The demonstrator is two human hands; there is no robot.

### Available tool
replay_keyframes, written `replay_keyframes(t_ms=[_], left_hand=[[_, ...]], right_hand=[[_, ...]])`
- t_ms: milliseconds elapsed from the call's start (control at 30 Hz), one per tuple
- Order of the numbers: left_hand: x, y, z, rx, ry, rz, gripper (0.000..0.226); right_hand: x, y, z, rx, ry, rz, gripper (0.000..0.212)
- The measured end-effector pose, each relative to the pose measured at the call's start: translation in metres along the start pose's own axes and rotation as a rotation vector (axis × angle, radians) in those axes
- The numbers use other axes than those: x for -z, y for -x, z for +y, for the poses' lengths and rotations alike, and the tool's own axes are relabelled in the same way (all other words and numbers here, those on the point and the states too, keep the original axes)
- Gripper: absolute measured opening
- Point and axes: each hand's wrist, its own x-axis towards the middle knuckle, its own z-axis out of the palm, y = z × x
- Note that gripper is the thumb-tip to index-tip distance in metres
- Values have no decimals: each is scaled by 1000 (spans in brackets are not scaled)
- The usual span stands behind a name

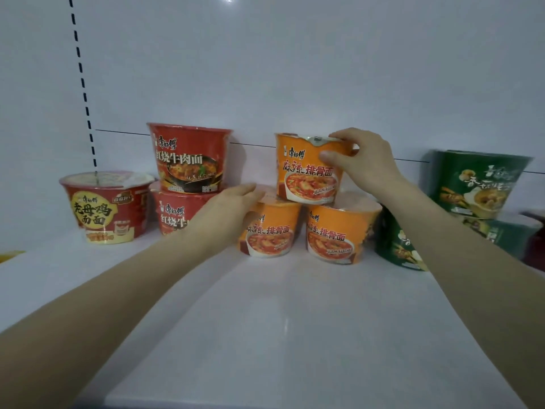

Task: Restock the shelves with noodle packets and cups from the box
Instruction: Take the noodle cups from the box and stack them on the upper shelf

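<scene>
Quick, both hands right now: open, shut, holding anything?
Left hand: open, touching the lower left orange cup.
Right hand: gripping the top orange cup by its rim.

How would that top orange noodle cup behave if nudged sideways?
Probably tippy: the top orange cup straddles two lower orange cups, narrow base down. Likely light, since the right hand grips it by the rim alone. Its glossy wrap may be slippery.
</scene>
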Motion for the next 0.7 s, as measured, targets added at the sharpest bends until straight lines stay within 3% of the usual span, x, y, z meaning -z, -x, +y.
replay_keyframes(t_ms=[233, 700], left_hand=[[-6, -9, 2, -8, 123, 57, 24], [-10, -10, 0, -36, 106, 107, 22]], right_hand=[[2, 1, 5, 0, -51, 38, 38], [-6, 0, -2, 15, -17, 56, 37]])
